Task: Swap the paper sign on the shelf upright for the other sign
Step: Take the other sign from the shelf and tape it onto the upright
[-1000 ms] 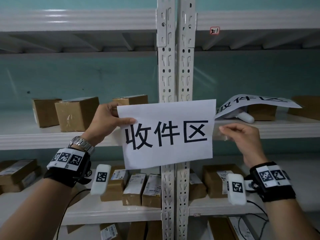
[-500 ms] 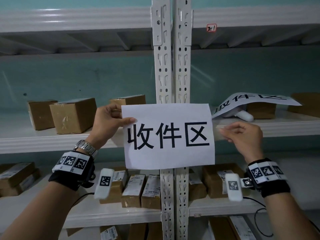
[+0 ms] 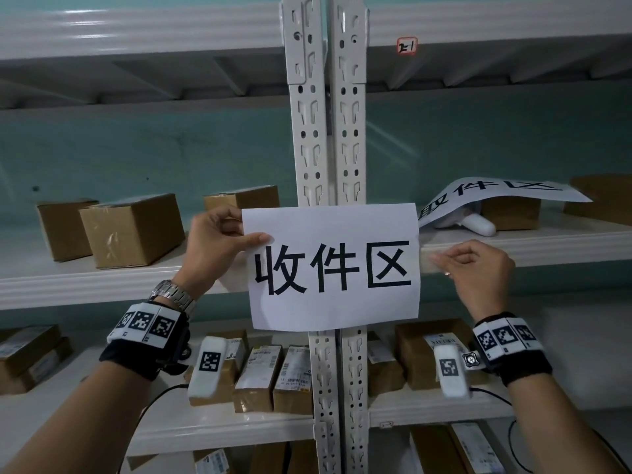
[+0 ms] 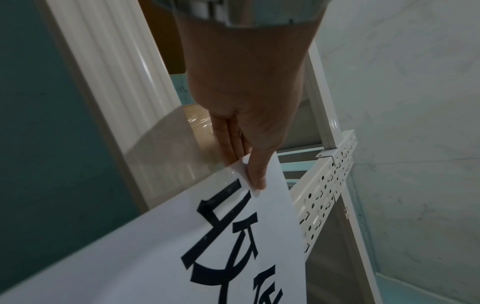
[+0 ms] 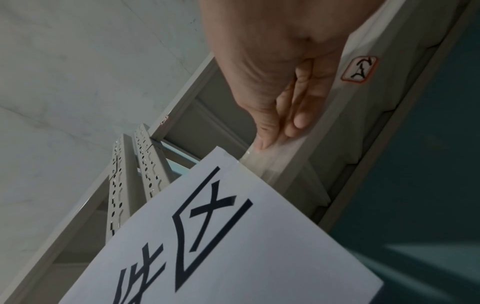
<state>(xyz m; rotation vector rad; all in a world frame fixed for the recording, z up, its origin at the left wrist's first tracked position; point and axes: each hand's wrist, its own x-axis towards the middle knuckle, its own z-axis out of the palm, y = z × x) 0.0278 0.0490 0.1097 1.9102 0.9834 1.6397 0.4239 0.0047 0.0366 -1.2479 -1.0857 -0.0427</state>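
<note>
A white paper sign (image 3: pixel 333 268) with three black characters hangs in front of the white perforated shelf upright (image 3: pixel 328 131) and covers it at middle-shelf height. My left hand (image 3: pixel 239 234) pinches its upper left corner, thumb on the front (image 4: pixel 255 176). My right hand (image 3: pixel 444 260) pinches a strip of clear tape (image 3: pixel 425 261) that runs off the sign's right edge along the shelf beam (image 5: pixel 259 164). The other sign (image 3: pixel 496 195) lies face up, curled over a box on the right shelf.
Cardboard boxes (image 3: pixel 133 230) stand on the middle shelf at left, with more parcels (image 3: pixel 260 378) on the shelf below. A white handheld device (image 3: pixel 475 224) lies under the curled sign. A small red-framed label (image 3: pixel 407 46) is stuck on the top beam.
The sign has levelled from a slight tilt and sits a little lower and squarer across the upright. Both hands keep their holds at the same spots.
</note>
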